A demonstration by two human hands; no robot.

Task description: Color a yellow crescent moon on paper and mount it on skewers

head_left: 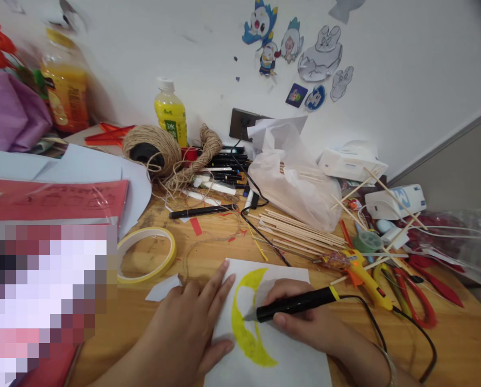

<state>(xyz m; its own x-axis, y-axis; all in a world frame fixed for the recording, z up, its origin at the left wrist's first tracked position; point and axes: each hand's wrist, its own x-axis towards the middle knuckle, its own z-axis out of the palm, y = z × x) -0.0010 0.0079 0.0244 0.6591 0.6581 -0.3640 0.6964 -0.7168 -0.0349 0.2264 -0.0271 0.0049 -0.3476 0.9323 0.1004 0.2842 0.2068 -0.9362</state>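
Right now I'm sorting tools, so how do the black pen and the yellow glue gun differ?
The pen is black and slim; the glue gun is yellow and chunkier. The pen is gripped in the right hand, tip on the yellow crescent; the glue gun lies untouched on the table. Both are hand tools.

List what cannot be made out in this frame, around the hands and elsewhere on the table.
Head view only:
1. White paper: lower part cut off by the bottom edge, left side covered by the left hand.
2. Black corded pen in the right hand: tip too small to tell whether it touches the yellow crescent.
3. Pixelated block: masks whatever lies at far left.
4. Orange bottle: blurred, label unreadable.
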